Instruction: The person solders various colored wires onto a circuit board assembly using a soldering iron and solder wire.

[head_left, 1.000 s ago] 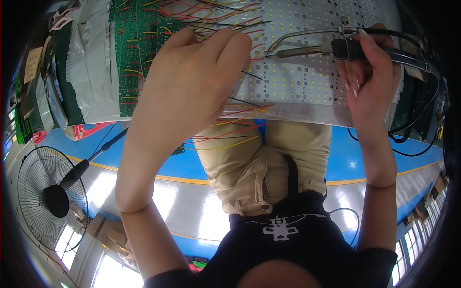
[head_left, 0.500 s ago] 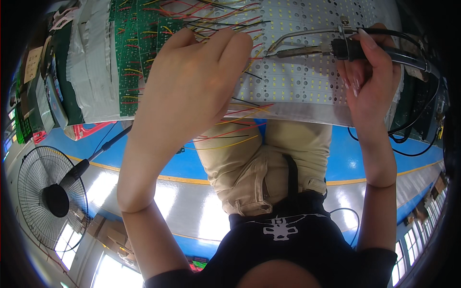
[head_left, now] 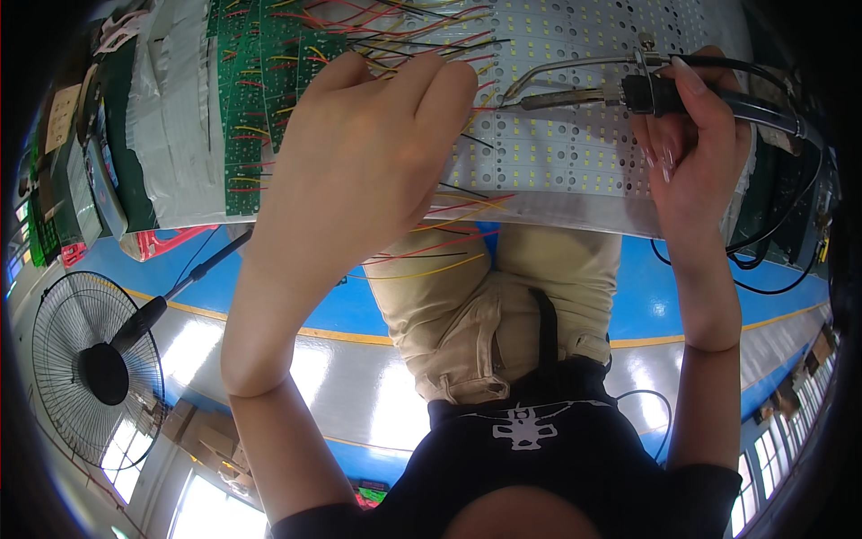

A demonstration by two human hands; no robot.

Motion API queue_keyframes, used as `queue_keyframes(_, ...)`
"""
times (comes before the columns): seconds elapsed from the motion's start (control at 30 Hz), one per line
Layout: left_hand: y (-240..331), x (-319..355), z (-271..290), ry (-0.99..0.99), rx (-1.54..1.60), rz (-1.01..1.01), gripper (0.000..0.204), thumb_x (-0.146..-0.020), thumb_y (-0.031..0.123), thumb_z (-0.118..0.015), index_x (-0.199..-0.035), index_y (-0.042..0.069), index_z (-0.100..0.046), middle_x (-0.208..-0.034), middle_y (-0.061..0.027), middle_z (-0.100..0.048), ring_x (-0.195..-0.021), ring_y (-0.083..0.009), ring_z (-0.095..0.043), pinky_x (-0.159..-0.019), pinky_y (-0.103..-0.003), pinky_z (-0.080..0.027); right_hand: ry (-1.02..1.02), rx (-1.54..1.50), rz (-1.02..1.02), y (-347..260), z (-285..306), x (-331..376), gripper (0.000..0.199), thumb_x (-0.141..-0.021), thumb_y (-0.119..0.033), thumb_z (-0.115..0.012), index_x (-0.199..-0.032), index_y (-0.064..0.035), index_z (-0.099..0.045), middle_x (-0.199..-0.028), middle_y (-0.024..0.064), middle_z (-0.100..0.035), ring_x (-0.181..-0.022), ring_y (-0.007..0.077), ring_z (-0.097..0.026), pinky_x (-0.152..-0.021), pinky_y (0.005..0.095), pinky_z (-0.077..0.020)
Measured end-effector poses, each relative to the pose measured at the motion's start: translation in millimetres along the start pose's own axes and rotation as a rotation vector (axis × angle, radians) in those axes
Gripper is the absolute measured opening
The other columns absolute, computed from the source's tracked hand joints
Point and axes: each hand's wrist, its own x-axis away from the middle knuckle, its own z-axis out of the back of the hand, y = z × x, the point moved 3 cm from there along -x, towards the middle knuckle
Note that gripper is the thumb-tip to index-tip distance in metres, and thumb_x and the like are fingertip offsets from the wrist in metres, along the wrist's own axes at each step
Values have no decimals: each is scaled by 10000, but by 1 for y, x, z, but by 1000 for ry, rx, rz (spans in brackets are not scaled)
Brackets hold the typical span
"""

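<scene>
My right hand [head_left: 691, 153] grips a black-handled soldering iron [head_left: 593, 94], whose metal tip points left over a white perforated panel [head_left: 575, 153] dotted with small yellow parts. My left hand [head_left: 359, 171] rests on the panel's near edge, fingers curled on a bundle of thin red, yellow and black wires [head_left: 449, 242]; what the fingertips pinch is hidden. Green circuit boards [head_left: 256, 81] with more wires lie just left of that hand.
A standing fan [head_left: 94, 368] is at the lower left on the grey and blue floor. Black cables [head_left: 772, 260] hang at the right of the bench. Stacked boards and grey wrapping [head_left: 171, 117] lie at the left end. My beige trousers [head_left: 503, 305] show below the bench.
</scene>
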Motion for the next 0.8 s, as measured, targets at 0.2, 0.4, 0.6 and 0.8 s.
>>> queue_keyframes(0.2, 0, 0, 0, -8, -4, 12, 165, -723, -19, -540, -874, 34, -496, -763, -78, -543, -603, -270, -498, -569, -341, -353, 30, 7, -24, 0, 0, 0, 123, -880, -134, -470, -802, -39, -480, -418, -32, -272, -340, 49, -214, -375, 217, -245)
queue_keyframes(0.4, 0, 0, 0, -18, -5, 11, 163, -725, -18, -539, -874, 31, -496, -766, -80, -541, -602, -271, -495, -564, -341, -348, 22, -7, -24, 1, 3, 0, 127, -877, -133, -475, -799, -35, -488, -417, -31, -274, -338, 49, -211, -373, 218, -244)
queue_keyframes(0.6, -1, 0, 0, -26, -9, 7, 169, -722, -19, -540, -877, 32, -497, -760, -81, -537, -602, -270, -496, -567, -342, -352, 20, -8, -25, 0, 0, 0, 134, -879, -132, -471, -792, -31, -488, -416, -30, -273, -336, 50, -212, -371, 218, -245)
queue_keyframes(0.8, 0, 0, 0, -22, -6, 2, 174, -717, -23, -540, -876, 35, -496, -758, -78, -538, -600, -267, -497, -568, -340, -357, 11, 7, -8, 0, 1, 0, 148, -883, -134, -465, -792, -21, -493, -416, -31, -269, -337, 49, -210, -372, 217, -247)
